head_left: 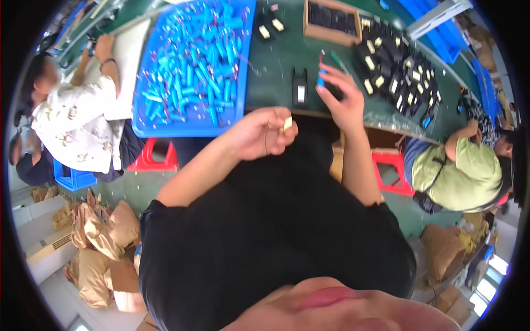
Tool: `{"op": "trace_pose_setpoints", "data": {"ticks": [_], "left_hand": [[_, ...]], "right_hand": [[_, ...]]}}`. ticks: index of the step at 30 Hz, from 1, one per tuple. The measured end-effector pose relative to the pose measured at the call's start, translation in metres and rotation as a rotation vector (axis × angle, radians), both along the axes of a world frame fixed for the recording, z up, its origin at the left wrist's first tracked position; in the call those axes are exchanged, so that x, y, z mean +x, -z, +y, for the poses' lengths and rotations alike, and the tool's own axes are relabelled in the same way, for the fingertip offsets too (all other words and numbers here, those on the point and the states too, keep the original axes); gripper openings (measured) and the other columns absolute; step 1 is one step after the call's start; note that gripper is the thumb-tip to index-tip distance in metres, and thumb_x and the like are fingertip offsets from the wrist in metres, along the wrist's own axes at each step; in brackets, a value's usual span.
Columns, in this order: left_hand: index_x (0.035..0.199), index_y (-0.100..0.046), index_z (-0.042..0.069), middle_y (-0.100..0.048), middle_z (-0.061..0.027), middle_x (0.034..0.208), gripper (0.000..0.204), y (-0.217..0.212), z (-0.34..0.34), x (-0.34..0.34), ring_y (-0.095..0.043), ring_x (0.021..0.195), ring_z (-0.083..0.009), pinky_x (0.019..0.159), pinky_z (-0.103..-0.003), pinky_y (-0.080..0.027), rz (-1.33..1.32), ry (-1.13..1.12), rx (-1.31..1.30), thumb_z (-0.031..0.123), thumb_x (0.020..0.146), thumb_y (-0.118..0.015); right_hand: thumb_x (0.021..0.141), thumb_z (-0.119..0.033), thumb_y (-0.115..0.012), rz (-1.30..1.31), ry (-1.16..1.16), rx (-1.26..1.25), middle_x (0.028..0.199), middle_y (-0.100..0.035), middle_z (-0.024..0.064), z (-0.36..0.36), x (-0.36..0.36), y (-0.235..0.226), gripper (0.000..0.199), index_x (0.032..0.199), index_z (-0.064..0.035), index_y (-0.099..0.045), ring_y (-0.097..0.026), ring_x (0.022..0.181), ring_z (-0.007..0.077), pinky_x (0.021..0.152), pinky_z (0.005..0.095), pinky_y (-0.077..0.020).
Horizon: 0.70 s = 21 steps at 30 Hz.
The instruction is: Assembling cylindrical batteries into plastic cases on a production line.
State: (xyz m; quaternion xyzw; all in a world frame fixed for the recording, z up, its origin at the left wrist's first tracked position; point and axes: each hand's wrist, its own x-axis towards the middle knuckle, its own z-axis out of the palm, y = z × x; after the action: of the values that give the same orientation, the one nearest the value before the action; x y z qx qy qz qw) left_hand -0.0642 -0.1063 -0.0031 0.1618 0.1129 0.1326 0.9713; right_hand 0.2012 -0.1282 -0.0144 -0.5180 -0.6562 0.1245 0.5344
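Closed in front of my chest, at the table's near edge, my left hand point(265, 135) pinches a small pale yellow pad point(287, 124). To the right, over the green table, my right hand point(345, 98) holds a small blue battery cell point(321, 78) with thin wires at its top, between thumb and fingers. Between the two hands a black plastic housing point(300, 96) with a white patch lies on the table. Left of it stands a blue tray point(190, 130) heaped with wired blue battery cells point(193, 71).
Many black housings with pale pads point(395, 74) are piled at the right. Behind them sits a cardboard box point(331, 34) of black parts. Co-workers sit at left point(83, 127) and right point(461, 171). Red stools point(156, 155) stand below the table's edge.
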Motion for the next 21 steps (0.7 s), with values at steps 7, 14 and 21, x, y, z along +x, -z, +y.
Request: {"op": "trace_pose_setpoints", "data": {"ticks": [7,14,21], "left_hand": [[0.121,-0.065,0.001,-0.058,-0.0047,0.09,0.023,0.011,-0.012,0.002,-0.053,0.075,-0.0125,0.059,-0.029,-0.044,0.167,0.037,0.124,0.008,0.101,-0.056],[0.1,-0.062,0.003,-0.057,-0.0065,0.088,0.012,0.038,-0.016,0.007,-0.053,0.074,-0.0155,0.06,-0.03,-0.044,0.18,0.064,-0.014,0.007,0.095,-0.051],[0.097,-0.059,0.005,-0.049,-0.0014,0.076,0.013,0.049,-0.006,0.012,-0.045,0.063,-0.013,0.055,-0.029,-0.039,0.126,0.096,-0.049,0.013,0.097,-0.05]], "right_hand": [[0.08,-0.003,-0.084,-0.098,-0.082,-0.238,0.13,-0.076,0.0049,-0.008,-0.018,0.009,0.035,0.114,-0.0098,-0.081,-0.061,0.1,0.0197,0.101,0.035,-0.0507],[0.079,-0.003,-0.084,-0.099,-0.123,-0.29,0.129,-0.077,0.0038,-0.012,-0.02,0.007,0.034,0.112,-0.0079,-0.08,-0.057,0.095,0.019,0.097,0.0339,-0.0507],[0.074,-0.006,-0.087,-0.208,-0.144,-0.246,0.13,-0.076,0.005,-0.006,-0.015,0.004,0.038,0.111,-0.0086,-0.081,-0.056,0.095,0.0205,0.095,0.035,-0.0504]]}}
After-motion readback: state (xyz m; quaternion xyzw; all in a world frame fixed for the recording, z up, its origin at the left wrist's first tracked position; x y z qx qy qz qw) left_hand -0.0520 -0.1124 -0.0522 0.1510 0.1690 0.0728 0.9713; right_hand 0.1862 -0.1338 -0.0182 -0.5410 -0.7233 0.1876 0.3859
